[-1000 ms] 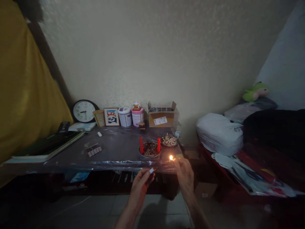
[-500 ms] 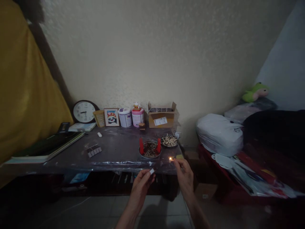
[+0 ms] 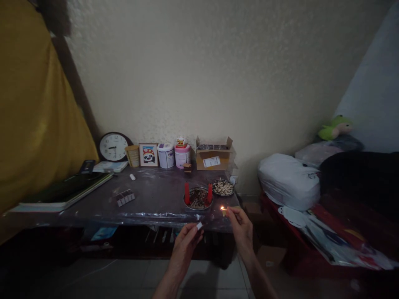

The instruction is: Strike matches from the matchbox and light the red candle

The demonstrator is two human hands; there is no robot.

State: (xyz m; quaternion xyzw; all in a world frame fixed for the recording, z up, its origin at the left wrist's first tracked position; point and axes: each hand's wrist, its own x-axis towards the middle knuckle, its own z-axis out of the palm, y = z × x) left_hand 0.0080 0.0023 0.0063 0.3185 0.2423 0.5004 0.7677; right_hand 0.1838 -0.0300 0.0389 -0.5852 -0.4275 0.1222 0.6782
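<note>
Between the fingertips of my right hand [image 3: 241, 228] is a burning match [image 3: 225, 209], its small flame pointing left over the table's front edge. My left hand [image 3: 187, 243] is closed on a small matchbox [image 3: 199, 226], mostly hidden by the fingers. Beyond both hands, two red candles [image 3: 187, 193] stand upright at either side of a round metal dish [image 3: 198, 208] with dark spent bits in it; no flame shows on them. Behind it to the right is a second dish [image 3: 223, 194] heaped with pale matchsticks [image 3: 223, 186].
On the dark, plastic-covered table [image 3: 156, 195] lie a pack of matchboxes [image 3: 126, 197] and a large book [image 3: 68, 193]. A clock [image 3: 113, 147], tins [image 3: 166, 155] and an open cardboard box [image 3: 213, 160] line the wall. White bags [image 3: 288, 180] sit at right.
The view has shifted slightly, so the table items sit a little lower and further right. Both hands keep their holds, and the match flame still burns, leaning a bit more to the left.
</note>
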